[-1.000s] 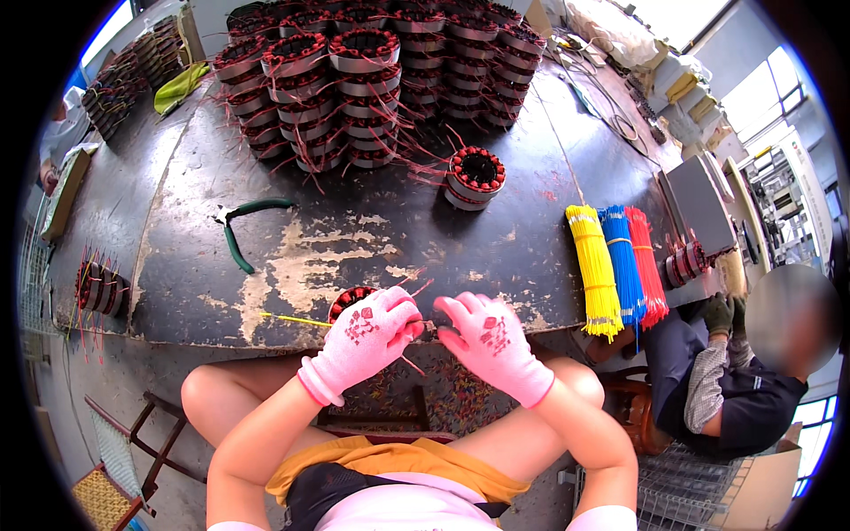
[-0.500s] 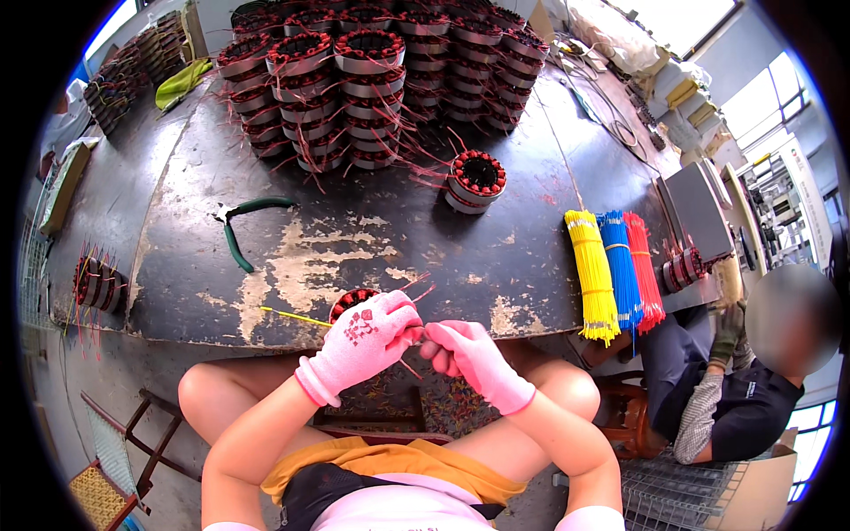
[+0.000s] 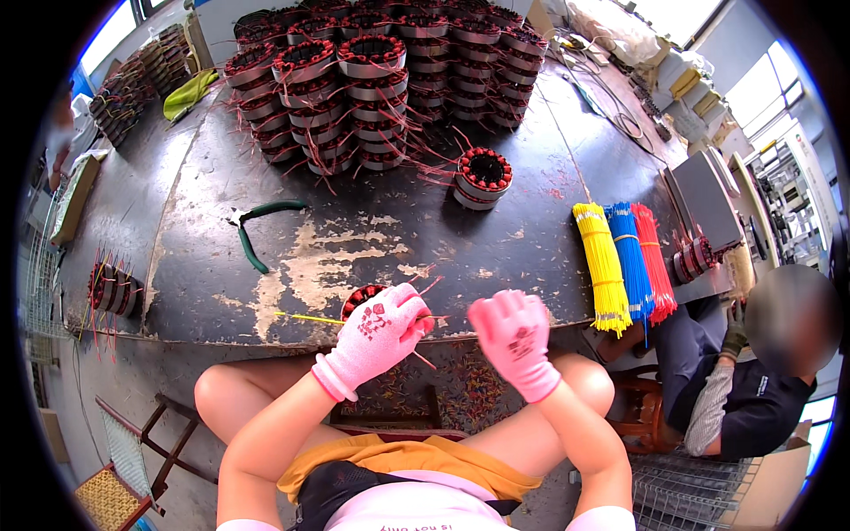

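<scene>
At the near table edge my left hand (image 3: 382, 329), in a pink glove, is closed on a thin wire (image 3: 436, 317) whose end sticks out past its fingertips. Partly hidden behind that hand is a motor stator (image 3: 361, 296) with red windings. A yellow wire (image 3: 305, 317) runs out from the stator to the left, and reddish leads stick out beyond the glove. My right hand (image 3: 515, 341), gloved alike, is apart from the stator, to its right. Its fingers are curled in and a little blurred; whatever they hold, if anything, is hidden.
Green-handled pliers (image 3: 252, 232) lie on the worn table (image 3: 212, 265). Stacked stators (image 3: 372, 97) fill the back; a single stator (image 3: 483, 177) stands nearer. Yellow (image 3: 602, 270), blue (image 3: 630, 265) and red wire bundles (image 3: 653, 265) lie at right. Another person (image 3: 722, 380) sits far right.
My right hand has come away from the left hand, moving right with its fingers curled. The left hand keeps its hold by the stator. The whole view has shifted slightly.
</scene>
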Available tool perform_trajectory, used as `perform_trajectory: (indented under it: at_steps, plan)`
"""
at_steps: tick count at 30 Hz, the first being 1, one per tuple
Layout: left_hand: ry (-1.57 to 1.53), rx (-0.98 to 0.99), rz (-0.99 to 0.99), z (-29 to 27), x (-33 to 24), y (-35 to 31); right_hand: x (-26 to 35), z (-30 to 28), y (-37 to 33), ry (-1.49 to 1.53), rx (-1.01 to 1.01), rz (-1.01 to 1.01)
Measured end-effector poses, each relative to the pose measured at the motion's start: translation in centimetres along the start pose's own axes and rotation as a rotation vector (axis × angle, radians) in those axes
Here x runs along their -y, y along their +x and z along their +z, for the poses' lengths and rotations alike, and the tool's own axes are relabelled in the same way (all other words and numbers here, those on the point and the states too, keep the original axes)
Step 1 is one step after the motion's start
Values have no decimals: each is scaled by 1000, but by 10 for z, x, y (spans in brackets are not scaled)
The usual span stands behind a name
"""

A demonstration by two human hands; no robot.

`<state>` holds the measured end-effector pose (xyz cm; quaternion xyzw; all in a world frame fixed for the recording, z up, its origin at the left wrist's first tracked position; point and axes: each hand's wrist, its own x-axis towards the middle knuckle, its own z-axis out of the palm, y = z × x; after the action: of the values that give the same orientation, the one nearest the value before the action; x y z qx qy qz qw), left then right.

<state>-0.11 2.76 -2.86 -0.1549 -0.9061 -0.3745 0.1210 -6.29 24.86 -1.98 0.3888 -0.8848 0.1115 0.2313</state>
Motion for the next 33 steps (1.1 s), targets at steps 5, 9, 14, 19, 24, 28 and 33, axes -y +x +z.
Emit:
perform_trajectory:
  at_steps: [5,9,14,19,24,28,33]
  plan:
    - [27,18,41,-3,3,-1,23,1,23,1028,342,579]
    - [30,-9,33,-35,-10,0,19,13,27,1131,539,660]
    - [163,-87,8,-47,0,-5,29,14,30,1029,541,654]
    - [206,-81,-29,-16,4,-1,25,18,20,1026,477,615]
    - [182,-62,-106,-14,4,1,-41,-37,-19,1035,119,774]
    - [208,-68,-108,-8,1,2,-147,-90,-97,-84,-249,884]
    - [218,-65,-115,-6,3,3,-181,-117,-159,-12,108,1247]
